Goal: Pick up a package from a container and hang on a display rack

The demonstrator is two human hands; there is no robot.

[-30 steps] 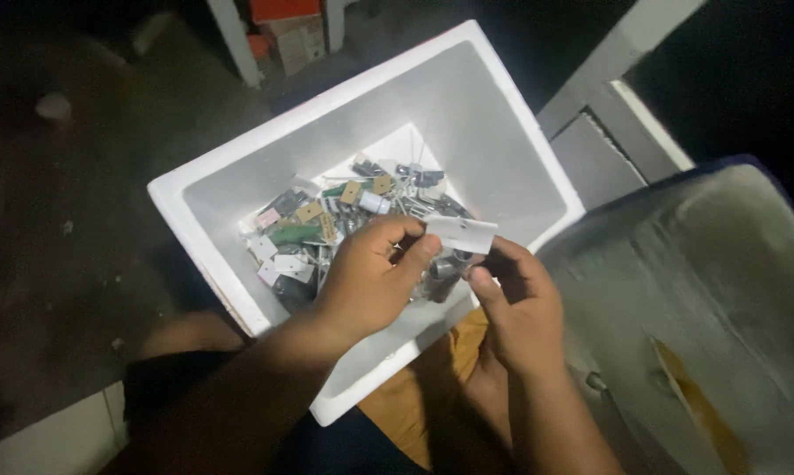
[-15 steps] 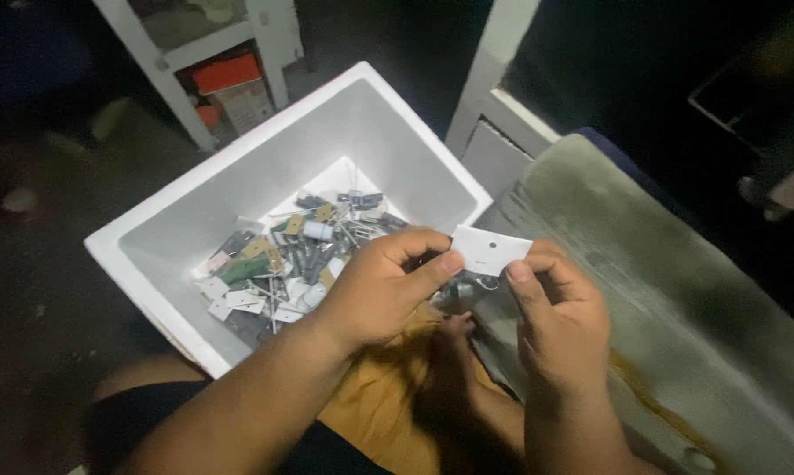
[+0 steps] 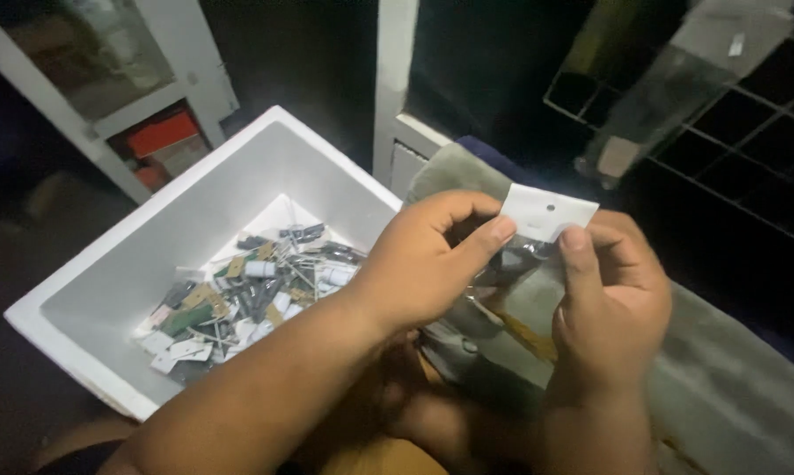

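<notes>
Both hands hold one small clear packet with a white card header, raised in front of me. My left hand pinches the header's left edge between thumb and fingers. My right hand pinches its right side, thumb on the front. The packet's clear lower part holds something dark that I cannot make out. Below and to the left, a white foam box rests on my lap, and its bottom is covered with several small packets and electronic parts.
A grey-green padded surface stretches under my right hand to the lower right. A white cabinet with a red box inside stands at the upper left. A white post rises behind the box, and a dark wire grid fills the upper right.
Both hands have lifted the packet up and away from the box toward the right. The view has swung up, bringing the cabinet and wire grid into sight.
</notes>
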